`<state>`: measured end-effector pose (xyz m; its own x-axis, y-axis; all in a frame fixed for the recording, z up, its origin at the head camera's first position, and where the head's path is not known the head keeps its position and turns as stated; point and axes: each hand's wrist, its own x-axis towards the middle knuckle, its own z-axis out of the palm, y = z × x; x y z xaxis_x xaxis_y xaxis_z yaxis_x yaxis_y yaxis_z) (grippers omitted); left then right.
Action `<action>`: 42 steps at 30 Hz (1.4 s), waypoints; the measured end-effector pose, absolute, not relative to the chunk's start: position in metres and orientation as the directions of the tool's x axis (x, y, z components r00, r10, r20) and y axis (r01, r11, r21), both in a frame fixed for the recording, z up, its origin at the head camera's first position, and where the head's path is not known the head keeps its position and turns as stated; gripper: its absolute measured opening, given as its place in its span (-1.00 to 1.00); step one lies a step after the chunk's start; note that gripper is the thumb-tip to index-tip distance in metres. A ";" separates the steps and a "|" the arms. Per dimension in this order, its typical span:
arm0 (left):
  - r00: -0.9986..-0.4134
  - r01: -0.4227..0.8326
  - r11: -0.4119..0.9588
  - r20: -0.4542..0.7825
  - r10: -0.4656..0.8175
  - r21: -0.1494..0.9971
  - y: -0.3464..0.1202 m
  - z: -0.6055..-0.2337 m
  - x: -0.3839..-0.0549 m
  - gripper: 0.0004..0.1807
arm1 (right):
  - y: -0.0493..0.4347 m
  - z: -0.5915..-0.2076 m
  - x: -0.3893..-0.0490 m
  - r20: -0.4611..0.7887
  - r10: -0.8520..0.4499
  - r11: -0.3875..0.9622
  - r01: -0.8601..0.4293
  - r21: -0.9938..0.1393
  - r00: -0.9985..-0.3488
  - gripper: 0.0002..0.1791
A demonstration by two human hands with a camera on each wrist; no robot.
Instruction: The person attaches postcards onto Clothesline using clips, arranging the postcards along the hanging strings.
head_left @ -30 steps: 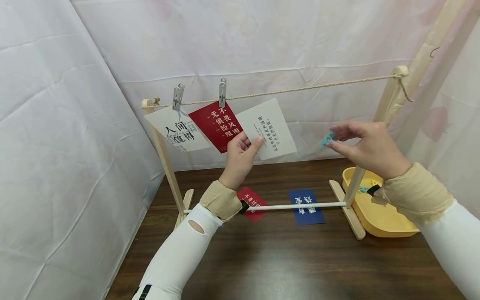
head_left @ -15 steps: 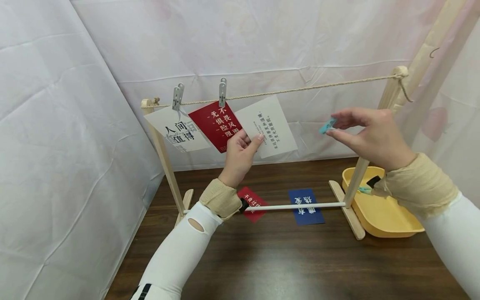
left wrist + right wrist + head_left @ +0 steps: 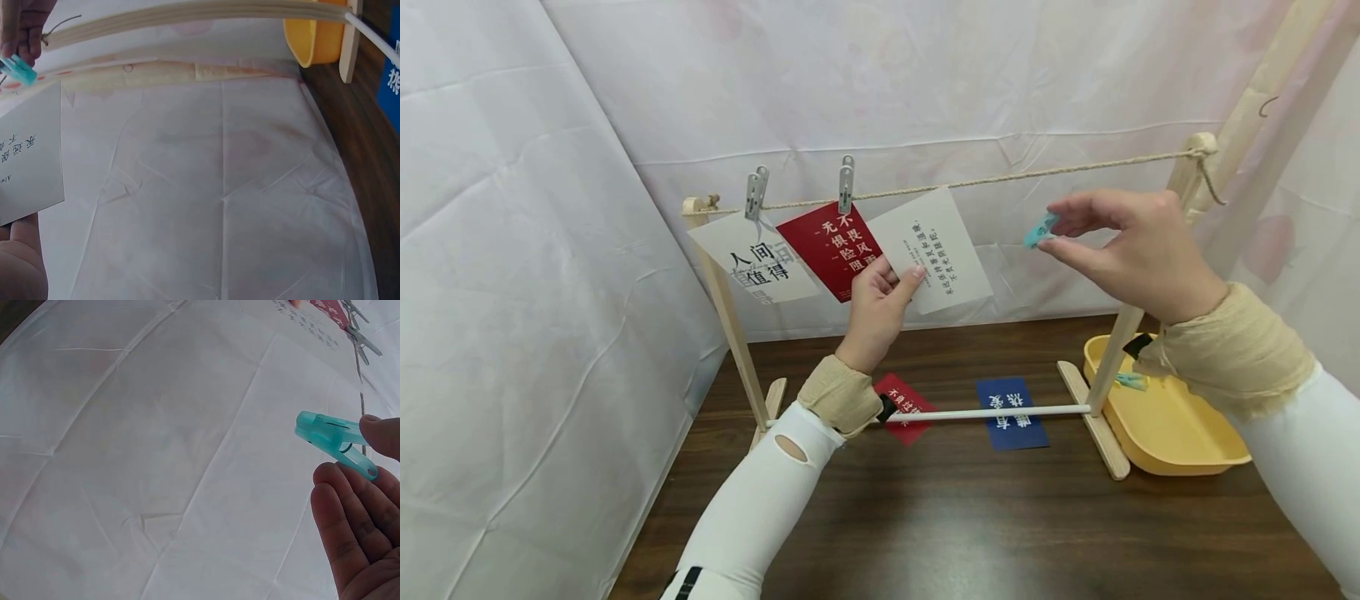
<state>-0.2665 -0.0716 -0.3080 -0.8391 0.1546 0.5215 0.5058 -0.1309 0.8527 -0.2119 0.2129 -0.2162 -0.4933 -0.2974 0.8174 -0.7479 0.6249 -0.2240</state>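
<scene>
My left hand (image 3: 877, 312) pinches the lower left part of a white card (image 3: 942, 250) with dark Chinese text, its top edge just under the twine (image 3: 1030, 173). Between thumb and fingers of my right hand (image 3: 1138, 250) is a turquoise clothespin (image 3: 1041, 231), right of the card and below the twine. The right wrist view shows the clothespin (image 3: 334, 440) side on, its handles between thumb and fingertips. Left of my left hand, a red card (image 3: 831, 250) and another white card (image 3: 752, 260) hang from the twine under grey clothespins (image 3: 846, 185).
The twine runs between the posts of a wooden frame (image 3: 730, 333) on a dark table (image 3: 925, 517). A red card (image 3: 904, 408) and a blue card (image 3: 1013, 414) lie beneath its white bar (image 3: 958, 414). A yellow tray (image 3: 1180, 433) with clothespins stands right, partly behind the frame.
My right hand has moved up and slightly left with the turquoise clothespin, closer to the white card. My left hand has raised its card a little toward the twine.
</scene>
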 end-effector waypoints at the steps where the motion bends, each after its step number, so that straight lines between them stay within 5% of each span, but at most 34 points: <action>1: -0.839 0.506 -0.132 0.521 0.154 0.853 -0.072 -0.308 -0.267 -0.62 | 0.212 -0.214 -0.212 0.817 -0.302 0.623 -0.751 -0.220 -0.491 -0.68; 14: -0.844 0.496 -0.134 0.513 0.156 0.858 -0.072 -0.307 -0.267 -0.61 | 0.194 -0.193 -0.205 0.831 -0.295 0.594 -0.771 -0.228 -0.473 -0.69; 35: -0.855 0.478 -0.123 0.493 0.163 0.870 -0.074 -0.304 -0.265 -0.60 | 0.168 -0.170 -0.218 0.882 -0.343 0.520 -0.847 -0.107 -0.322 -0.83; 42: -0.857 0.471 -0.128 0.487 0.167 0.873 -0.074 -0.304 -0.265 -0.60 | 0.157 -0.165 -0.221 0.883 -0.308 0.508 -0.846 -0.163 -0.355 -0.87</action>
